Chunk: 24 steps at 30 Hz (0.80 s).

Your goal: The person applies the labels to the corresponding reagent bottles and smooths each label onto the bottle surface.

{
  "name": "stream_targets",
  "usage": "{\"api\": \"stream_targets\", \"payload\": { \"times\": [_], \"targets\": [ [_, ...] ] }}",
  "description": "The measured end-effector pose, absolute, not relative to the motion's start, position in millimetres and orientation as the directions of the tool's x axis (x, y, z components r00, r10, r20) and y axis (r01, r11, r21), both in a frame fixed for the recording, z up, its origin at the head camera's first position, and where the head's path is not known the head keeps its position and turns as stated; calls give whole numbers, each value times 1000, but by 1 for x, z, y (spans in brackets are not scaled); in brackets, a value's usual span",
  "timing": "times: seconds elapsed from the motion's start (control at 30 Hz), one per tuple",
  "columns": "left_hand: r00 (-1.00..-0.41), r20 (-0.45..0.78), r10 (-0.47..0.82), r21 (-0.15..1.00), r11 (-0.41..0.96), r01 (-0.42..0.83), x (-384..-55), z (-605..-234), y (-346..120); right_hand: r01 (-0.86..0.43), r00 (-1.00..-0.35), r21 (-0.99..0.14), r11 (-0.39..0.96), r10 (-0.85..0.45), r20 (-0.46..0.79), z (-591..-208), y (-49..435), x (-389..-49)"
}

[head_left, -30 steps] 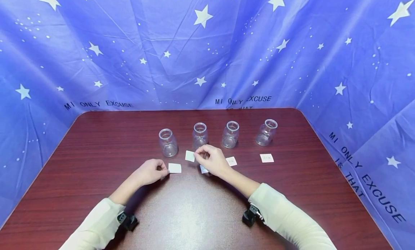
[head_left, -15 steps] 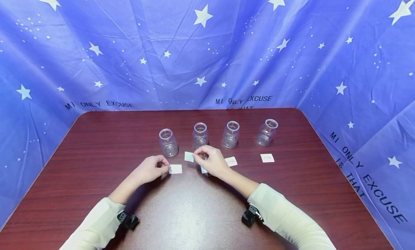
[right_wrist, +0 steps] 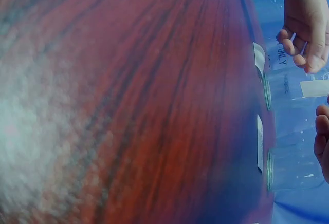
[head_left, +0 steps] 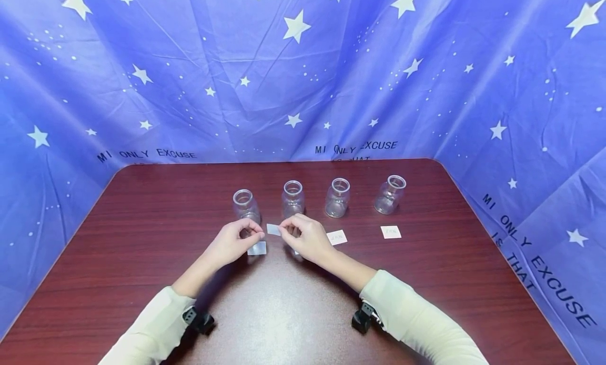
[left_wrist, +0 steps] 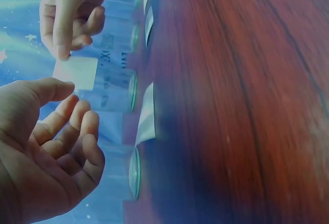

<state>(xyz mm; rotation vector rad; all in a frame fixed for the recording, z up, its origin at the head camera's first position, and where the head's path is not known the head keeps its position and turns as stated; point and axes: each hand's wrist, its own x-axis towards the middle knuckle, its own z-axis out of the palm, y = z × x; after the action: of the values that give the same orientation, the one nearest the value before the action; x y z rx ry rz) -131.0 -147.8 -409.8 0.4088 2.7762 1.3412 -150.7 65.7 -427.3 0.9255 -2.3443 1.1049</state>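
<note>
My right hand (head_left: 307, 239) pinches a small white paper label (left_wrist: 79, 73) by one edge and holds it up off the table, in front of the jars. Close to the label's other edge is my left hand (head_left: 233, 243); its thumb and index fingertips are slightly apart with nothing between them in the left wrist view. Below the left hand, a second label (head_left: 257, 249) lies on the table, curling up somewhat in the left wrist view. Another label is mostly hidden under the right hand. Farther right lie two labels with writing, a nearer one (head_left: 337, 237) and a far one (head_left: 391, 232).
Several clear glass jars stand open in a row behind the labels: a leftmost jar (head_left: 244, 203), a second jar (head_left: 293, 195), a third jar (head_left: 337, 198) and a rightmost jar (head_left: 390, 194). A blue star-printed curtain (head_left: 255, 112) hangs behind the dark red wooden table (head_left: 165, 207).
My left hand has left the label on the table and moved right and up toward the held label. The right hand has stayed nearly in place, its label now tilted differently.
</note>
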Motion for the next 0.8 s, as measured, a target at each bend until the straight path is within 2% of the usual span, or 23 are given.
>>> {"api": "stream_targets", "payload": {
  "times": [0.27,0.6,0.8],
  "targets": [
    [-962,96,254,825,520,219,-132,-411,-137,-751,-652,-450,483,-435,620,-429,67,-150],
    [-976,43,212,873,467,140,-133,-410,-133,-827,-547,-340,447,-506,667,-428,67,-148],
    [-975,54,216,878,455,149,-134,-411,-132,-826,-552,-334,455,-526,647,-427,67,-147]
  ]
}}
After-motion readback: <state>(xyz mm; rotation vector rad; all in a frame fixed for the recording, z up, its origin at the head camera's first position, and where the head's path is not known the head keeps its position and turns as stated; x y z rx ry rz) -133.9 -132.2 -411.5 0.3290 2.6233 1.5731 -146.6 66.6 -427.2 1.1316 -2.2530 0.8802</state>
